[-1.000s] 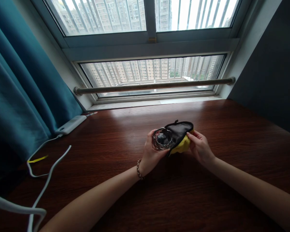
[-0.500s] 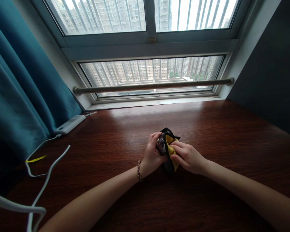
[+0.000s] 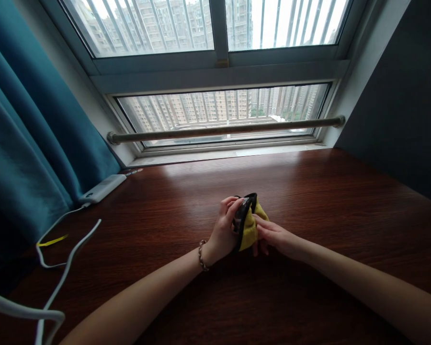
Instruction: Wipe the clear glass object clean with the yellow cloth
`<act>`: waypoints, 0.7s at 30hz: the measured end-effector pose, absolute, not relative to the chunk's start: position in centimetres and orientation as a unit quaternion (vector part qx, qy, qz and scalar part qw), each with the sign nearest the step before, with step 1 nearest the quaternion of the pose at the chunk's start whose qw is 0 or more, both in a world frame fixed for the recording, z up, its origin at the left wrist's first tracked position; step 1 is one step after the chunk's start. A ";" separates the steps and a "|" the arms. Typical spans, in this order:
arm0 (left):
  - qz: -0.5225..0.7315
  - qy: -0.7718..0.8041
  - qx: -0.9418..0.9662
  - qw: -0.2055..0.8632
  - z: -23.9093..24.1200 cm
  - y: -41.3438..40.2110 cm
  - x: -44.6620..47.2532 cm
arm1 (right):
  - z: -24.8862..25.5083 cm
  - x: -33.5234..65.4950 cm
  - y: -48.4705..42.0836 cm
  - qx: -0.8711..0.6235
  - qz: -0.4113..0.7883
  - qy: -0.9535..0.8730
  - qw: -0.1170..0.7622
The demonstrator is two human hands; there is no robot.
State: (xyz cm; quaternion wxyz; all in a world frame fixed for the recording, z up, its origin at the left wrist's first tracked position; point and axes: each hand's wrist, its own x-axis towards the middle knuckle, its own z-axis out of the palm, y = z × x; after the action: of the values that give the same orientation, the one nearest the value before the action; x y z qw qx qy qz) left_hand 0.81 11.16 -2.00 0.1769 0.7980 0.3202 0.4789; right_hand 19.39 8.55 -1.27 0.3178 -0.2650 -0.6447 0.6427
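My left hand (image 3: pixel 223 231) is closed around a shiny, dark, see-through object (image 3: pixel 239 219), whose kind I cannot make out because fingers and cloth cover most of it. Over its right side lies a yellow cloth (image 3: pixel 249 232) with black edging, folded and standing up at the top. From the right, my right hand (image 3: pixel 276 237) holds the cloth at its right side, the upper fingers against it and the lower ones hanging below. Both hands are just above the brown wooden tabletop (image 3: pixel 187 196). A braided bracelet (image 3: pixel 203 256) circles the left wrist.
At the left, a white power strip (image 3: pixel 104 188) lies beside the blue curtain (image 3: pixel 53 124). White cables (image 3: pixel 70 263) and a yellow strip (image 3: pixel 52 241) lie near it. A metal rail (image 3: pixel 226 130) crosses the window behind the table. A dark wall (image 3: pixel 398 110) stands at the right.
The cloth has turned so that its yellow face shows more and covers more of the dark object. My right hand has shifted slightly right and down, its lower fingers now hanging.
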 end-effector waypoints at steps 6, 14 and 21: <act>0.466 0.290 0.810 0.208 -1.9 11.1 0.6 | -0.3 19.6 8.3 -0.411 0.162 -0.872 0.211; 0.502 0.297 0.761 0.284 -1.6 11.3 0.8 | 0.3 19.9 8.5 -0.398 0.119 -0.877 0.241; 0.490 0.288 0.764 0.305 -1.6 11.2 0.9 | -1.1 20.0 9.2 -0.317 0.521 -0.659 0.441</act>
State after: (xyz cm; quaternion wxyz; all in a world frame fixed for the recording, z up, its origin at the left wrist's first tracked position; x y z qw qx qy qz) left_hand 0.88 11.19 -1.57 0.3053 0.7643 0.2881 0.4896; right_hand 20.02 9.16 -1.08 0.4411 -0.3166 -0.6587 0.5208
